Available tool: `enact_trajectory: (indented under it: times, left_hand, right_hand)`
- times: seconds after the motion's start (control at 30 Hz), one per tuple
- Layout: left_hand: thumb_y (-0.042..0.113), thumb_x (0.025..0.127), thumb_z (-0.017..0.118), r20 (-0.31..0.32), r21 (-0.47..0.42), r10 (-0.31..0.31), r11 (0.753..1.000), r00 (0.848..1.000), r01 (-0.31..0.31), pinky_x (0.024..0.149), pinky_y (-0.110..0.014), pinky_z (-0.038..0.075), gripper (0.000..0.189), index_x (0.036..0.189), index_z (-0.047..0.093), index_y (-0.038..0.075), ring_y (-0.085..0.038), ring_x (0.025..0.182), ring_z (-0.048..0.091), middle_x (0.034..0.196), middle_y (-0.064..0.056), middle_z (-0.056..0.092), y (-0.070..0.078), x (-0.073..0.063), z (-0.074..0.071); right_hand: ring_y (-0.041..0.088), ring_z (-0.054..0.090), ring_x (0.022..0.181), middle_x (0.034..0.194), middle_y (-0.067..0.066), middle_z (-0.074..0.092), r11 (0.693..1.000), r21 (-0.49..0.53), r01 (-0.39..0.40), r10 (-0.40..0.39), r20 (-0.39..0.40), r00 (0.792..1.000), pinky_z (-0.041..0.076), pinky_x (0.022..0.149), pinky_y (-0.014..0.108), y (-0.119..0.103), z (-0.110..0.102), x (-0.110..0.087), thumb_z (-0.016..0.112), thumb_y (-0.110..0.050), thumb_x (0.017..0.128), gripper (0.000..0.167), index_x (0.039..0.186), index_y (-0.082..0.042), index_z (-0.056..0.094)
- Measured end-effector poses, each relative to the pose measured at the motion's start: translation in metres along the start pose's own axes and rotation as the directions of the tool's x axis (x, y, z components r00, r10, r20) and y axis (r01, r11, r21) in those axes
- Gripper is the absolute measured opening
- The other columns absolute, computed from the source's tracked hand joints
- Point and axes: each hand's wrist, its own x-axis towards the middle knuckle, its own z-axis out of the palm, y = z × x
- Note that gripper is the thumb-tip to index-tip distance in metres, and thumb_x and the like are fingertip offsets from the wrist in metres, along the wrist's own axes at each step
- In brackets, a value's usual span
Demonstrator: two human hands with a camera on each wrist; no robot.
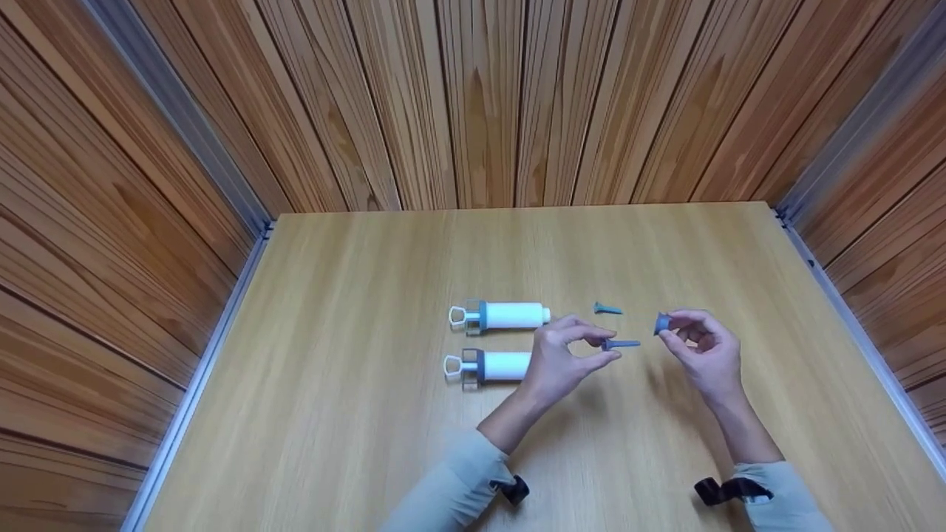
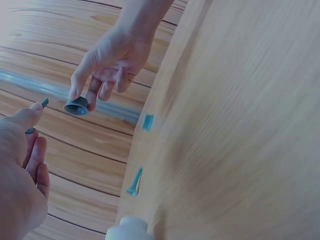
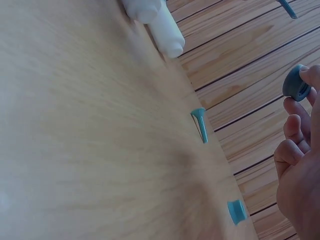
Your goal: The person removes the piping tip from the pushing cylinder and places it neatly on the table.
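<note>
My left hand pinches a small dark blue nozzle-like piece, flared at one end with a thin stem pointing right. Just across from it, my right hand holds a dark blue-grey spool-shaped ring between thumb and fingers; its hollow opening shows in the left wrist view. The two pieces are apart, both held above the table. Nearby on the tabletop lie a teal nozzle-like piece and a teal spool-shaped ring. That ring is hidden in the head view.
Two white cylinders with looped handles lie side by side: one with a teal collar, the other with a dark blue collar, partly covered by my left hand. Wood-plank walls and metal rails border the wooden table.
</note>
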Motion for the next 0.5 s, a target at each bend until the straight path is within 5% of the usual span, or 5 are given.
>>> enact_trajectory:
  times: [0.5]
  left_hand:
    - [0.015, 0.094, 0.093, -0.017, -0.08, -0.058, 0.995, 0.998, 0.057, 0.094, -0.019, 0.06, 0.026, 0.119, 0.088, 0.011, 0.006, 0.1, 0.07, 0.112, -0.006, 0.085, -0.003, 0.009, 0.029]
  right_hand:
    - [0.006, 0.072, 0.078, 0.094, -0.002, 0.083, 1.0, -0.021, 0.012, -0.014, -0.101, 0.995, 0.054, 0.066, 0.013, 0.008, -0.037, -0.007, 0.068, 0.03, 0.09, 0.026, 0.114, 0.02, 0.07]
